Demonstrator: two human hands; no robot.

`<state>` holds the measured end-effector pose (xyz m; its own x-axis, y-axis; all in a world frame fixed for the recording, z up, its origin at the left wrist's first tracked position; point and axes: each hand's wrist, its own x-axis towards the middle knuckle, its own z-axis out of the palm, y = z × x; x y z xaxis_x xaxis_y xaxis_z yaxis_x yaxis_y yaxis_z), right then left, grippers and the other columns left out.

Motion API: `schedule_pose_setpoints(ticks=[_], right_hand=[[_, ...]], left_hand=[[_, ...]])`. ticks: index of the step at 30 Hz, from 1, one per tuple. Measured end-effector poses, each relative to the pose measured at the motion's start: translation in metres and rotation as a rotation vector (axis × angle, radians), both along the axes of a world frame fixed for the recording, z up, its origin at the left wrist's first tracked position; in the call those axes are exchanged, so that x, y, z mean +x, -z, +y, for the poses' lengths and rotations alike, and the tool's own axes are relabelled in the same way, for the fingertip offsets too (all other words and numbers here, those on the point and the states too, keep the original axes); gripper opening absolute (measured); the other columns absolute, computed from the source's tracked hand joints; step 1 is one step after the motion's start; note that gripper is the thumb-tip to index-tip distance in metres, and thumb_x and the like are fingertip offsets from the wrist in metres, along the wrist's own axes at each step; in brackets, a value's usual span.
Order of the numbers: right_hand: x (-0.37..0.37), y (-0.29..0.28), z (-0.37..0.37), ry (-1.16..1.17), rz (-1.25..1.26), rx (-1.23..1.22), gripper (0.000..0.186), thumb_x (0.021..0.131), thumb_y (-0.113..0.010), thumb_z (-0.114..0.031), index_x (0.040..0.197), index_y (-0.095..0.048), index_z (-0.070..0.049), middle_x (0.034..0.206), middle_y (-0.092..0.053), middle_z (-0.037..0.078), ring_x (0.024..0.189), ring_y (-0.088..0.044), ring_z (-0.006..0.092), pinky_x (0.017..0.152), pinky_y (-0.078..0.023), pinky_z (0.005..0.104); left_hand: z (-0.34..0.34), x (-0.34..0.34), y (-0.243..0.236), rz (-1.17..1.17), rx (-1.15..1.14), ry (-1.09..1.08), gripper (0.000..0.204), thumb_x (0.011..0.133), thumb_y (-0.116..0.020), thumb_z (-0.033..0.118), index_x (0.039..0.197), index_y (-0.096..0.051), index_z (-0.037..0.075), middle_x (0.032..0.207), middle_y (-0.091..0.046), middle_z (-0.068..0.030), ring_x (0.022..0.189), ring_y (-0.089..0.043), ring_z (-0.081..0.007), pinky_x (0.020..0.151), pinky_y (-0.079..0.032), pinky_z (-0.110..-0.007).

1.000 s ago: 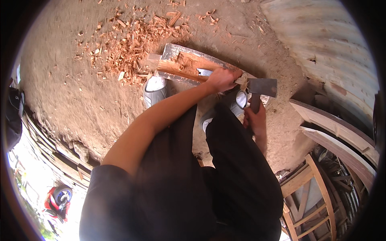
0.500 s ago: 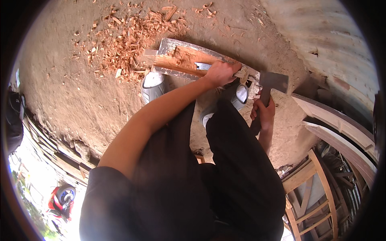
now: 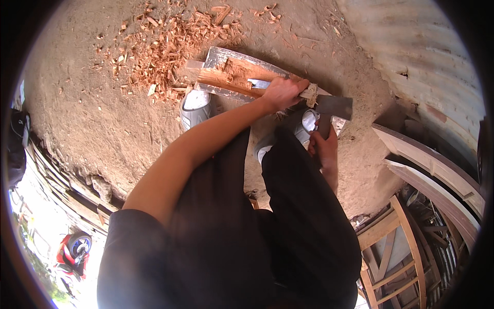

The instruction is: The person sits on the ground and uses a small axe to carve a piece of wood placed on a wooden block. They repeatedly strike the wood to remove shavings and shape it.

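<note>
My left hand (image 3: pixel 282 93) is closed around a chisel, its shiny blade (image 3: pixel 259 83) lying low along a wooden beam (image 3: pixel 231 77). The chisel's frayed butt end (image 3: pixel 311 93) sticks out to the right of my fist. Bare reddish wood shows in a long hollow on the beam, between grey, flaking edges. My right hand (image 3: pixel 324 148) grips the handle of a hatchet (image 3: pixel 334 107). The hatchet's blunt back is at the chisel's butt; I cannot tell whether they touch. The hatchet head covers the beam's right end.
Reddish wood chips (image 3: pixel 164 56) lie heaped on the dirt floor left of the beam. My grey shoes (image 3: pixel 196 109) are close against it. Corrugated metal sheeting (image 3: pixel 411 56) rises at right, above stacked boards (image 3: pixel 427 165) and a wooden frame (image 3: pixel 393 252). A red motorcycle (image 3: pixel 74 252) stands at lower left.
My right hand has swung the hatchet left, bringing its head from beyond the beam's right end to the chisel's butt. My left hand and the chisel stay nearly in place.
</note>
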<state>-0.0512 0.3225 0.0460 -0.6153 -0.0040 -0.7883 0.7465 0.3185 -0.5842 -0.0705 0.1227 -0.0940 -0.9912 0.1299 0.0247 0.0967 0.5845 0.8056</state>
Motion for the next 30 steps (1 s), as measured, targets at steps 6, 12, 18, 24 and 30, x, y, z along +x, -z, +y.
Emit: schedule_pose_setpoints(ticks=[6, 12, 18, 24, 30], right_hand=[[-0.008, -0.004, -0.003, 0.152, 0.158, -0.068, 0.034, 0.091, -0.064, -0.003, 0.122, -0.05, -0.005, 0.067, -0.05, 0.006, 0.043, -0.05, 0.0155, 0.039, -0.041, 0.0327], [-0.013, -0.015, -0.01, -0.076, 0.06, 0.022, 0.036, 0.09, -0.064, -0.002, 0.123, -0.049, -0.005, 0.067, -0.052, 0.005, 0.044, -0.051, 0.0148, 0.039, -0.042, 0.0333], [0.006, 0.009, -0.022, -0.103, 0.095, -0.02, 0.034, 0.092, -0.063, -0.002, 0.123, -0.05, -0.006, 0.068, -0.053, 0.006, 0.044, -0.051, 0.0143, 0.039, -0.041, 0.0308], [0.003, -0.007, -0.019, -0.099, 0.02, 0.052, 0.033, 0.093, -0.066, -0.004, 0.124, -0.053, -0.006, 0.068, -0.053, 0.004, 0.044, -0.05, 0.014, 0.039, -0.041, 0.0302], [0.001, -0.029, -0.02, -0.02, 0.051, 0.024, 0.035, 0.093, -0.066, -0.006, 0.125, -0.051, -0.004, 0.069, -0.051, 0.005, 0.045, -0.05, 0.0151, 0.038, -0.04, 0.0309]], left_hand=[[-0.003, -0.004, -0.002, -0.024, 0.009, -0.022, 0.036, 0.083, -0.072, 0.023, 0.114, -0.057, 0.012, 0.089, -0.074, -0.0144, 0.081, -0.072, -0.0384, 0.065, -0.054, -0.052], [-0.005, -0.001, -0.003, 0.011, -0.003, -0.011, 0.035, 0.083, -0.073, 0.024, 0.112, -0.057, 0.012, 0.087, -0.073, -0.0156, 0.079, -0.073, -0.0376, 0.065, -0.055, -0.051], [-0.01, 0.001, 0.005, -0.006, -0.076, 0.017, 0.039, 0.082, -0.074, 0.025, 0.113, -0.057, 0.01, 0.082, -0.073, -0.0151, 0.076, -0.074, -0.0356, 0.063, -0.057, -0.049], [-0.027, 0.015, 0.003, -0.08, -0.115, 0.066, 0.047, 0.079, -0.073, 0.025, 0.123, -0.06, 0.013, 0.083, -0.074, -0.0136, 0.075, -0.073, -0.0339, 0.06, -0.055, -0.048], [-0.02, 0.008, -0.004, 0.068, -0.003, 0.005, 0.043, 0.078, -0.072, 0.023, 0.118, -0.062, 0.01, 0.084, -0.073, -0.0153, 0.074, -0.073, -0.0349, 0.062, -0.057, -0.048]])
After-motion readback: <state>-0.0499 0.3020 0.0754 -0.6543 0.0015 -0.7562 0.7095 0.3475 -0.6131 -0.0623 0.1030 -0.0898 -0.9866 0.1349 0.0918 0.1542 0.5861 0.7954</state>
